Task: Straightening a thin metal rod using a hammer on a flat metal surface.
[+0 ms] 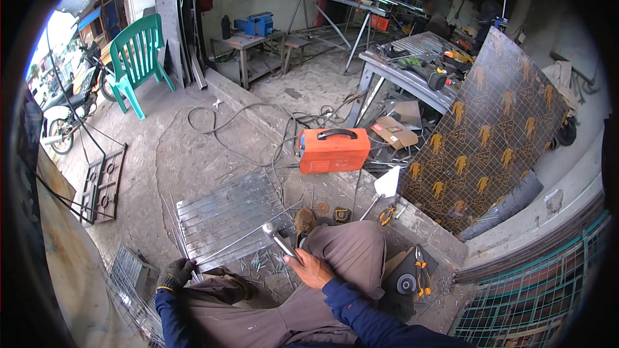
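Note:
My left hand [174, 275], in a dark work glove, is closed on one end of a thin metal rod [248, 237]. The rod slants up to the right across a ribbed silvery metal plate [225, 209] lying on the ground. My bare right hand [313, 269] grips a hammer [281, 241] by its handle, above my lap. The hammer's rounded head points up and to the left, apart from the rod. Short cut metal pieces [261, 263] are scattered on the ground between my legs.
An orange welding machine [335, 150] with trailing cables stands ahead. Right of my knee lie pliers [422, 270], a grinding disc [406, 284] and more pliers [387, 215]. A large patterned board [483, 135] leans at right. A green chair [137, 58] stands far left.

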A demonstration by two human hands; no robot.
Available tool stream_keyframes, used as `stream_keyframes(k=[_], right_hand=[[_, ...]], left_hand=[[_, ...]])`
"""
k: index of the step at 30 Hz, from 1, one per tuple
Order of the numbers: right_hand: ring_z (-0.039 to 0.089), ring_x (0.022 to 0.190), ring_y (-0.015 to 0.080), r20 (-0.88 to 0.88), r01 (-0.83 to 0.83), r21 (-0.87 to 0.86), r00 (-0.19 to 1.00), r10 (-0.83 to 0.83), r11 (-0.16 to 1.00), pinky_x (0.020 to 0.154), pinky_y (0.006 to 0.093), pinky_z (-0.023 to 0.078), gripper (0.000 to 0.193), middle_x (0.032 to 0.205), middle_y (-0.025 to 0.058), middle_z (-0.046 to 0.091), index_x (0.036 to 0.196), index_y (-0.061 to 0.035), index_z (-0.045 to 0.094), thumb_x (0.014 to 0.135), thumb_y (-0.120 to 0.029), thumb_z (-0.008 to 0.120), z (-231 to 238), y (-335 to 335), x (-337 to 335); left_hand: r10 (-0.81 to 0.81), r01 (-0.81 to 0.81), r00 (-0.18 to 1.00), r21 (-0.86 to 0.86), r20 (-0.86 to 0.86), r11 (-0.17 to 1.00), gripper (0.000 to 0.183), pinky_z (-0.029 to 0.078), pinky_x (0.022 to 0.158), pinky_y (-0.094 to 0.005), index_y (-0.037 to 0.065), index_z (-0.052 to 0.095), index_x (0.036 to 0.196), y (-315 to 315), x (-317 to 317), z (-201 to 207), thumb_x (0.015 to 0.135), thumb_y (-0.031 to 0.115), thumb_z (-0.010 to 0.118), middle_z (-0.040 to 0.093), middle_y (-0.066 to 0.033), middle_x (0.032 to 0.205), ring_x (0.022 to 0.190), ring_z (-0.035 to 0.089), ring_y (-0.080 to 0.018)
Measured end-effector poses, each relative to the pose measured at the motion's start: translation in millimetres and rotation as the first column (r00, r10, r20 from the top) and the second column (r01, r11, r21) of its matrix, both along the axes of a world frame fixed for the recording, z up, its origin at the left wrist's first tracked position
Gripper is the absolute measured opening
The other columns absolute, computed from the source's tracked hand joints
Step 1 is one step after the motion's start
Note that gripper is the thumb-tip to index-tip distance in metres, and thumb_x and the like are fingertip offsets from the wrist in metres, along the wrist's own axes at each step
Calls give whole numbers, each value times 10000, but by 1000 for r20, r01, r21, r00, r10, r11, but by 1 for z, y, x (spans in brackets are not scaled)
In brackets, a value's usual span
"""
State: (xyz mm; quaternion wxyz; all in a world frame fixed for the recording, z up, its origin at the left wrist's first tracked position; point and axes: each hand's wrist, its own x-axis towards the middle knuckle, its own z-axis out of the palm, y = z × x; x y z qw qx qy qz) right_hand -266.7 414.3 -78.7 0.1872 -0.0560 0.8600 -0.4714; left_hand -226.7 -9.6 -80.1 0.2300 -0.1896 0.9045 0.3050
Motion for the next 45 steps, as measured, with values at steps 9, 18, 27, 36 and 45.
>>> stream_keyframes(k=[9, 18, 27, 36, 45], right_hand=[[633, 824, 418, -4, -9, 9, 1000, 9, 1000, 725, 483, 475, 509, 840, 200, 640, 1036, -51, 570, 1008, -555, 508, -4, 0, 0], [634, 835, 409, -4, 16, -8, 1000, -16, 1000, 738, 477, 479, 483, 859, 194, 645, 1041, -44, 572, 1009, -524, 533, 6, -1, 2], [631, 844, 418, 9, 19, -2, 1000, -19, 1000, 746, 479, 481, 494, 870, 197, 652, 1056, -42, 577, 1009, -531, 523, 4, -2, 2], [619, 837, 424, -12, 21, -17, 1000, -21, 1000, 738, 480, 473, 496, 853, 208, 635, 1016, -35, 561, 1008, -529, 523, 7, -2, 2], [635, 877, 432, -24, 19, -8, 1000, -19, 1000, 750, 489, 479, 511, 876, 215, 649, 1028, -38, 569, 1011, -545, 510, 6, -1, 2]], left_hand=[[-12, 12, 1000, -9, -5, 1000, 496, 515, 724, -365, 52, 709, 1043, 0, 0, 0, 1021, 506, 509, 718, -98, 831, 742, 667, -186], [-18, 18, 999, 11, -30, 1000, 487, 513, 700, -349, 49, 706, 1044, -11, 1, -16, 1024, 497, 513, 703, -83, 826, 730, 660, -166], [-9, 9, 1000, 1, -23, 1000, 495, 513, 696, -351, 47, 705, 1056, -8, 1, -11, 1022, 503, 514, 705, -83, 823, 731, 661, -173], [6, -6, 1000, -15, 0, 1000, 506, 514, 699, -359, 47, 704, 1067, -2, 0, -1, 1023, 511, 506, 712, -94, 813, 733, 668, -179], [10, -9, 1000, -49, 5, 999, 530, 527, 767, -388, 82, 715, 1085, 0, -1, -2, 1006, 556, 492, 740, -111, 843, 803, 713, -222]])
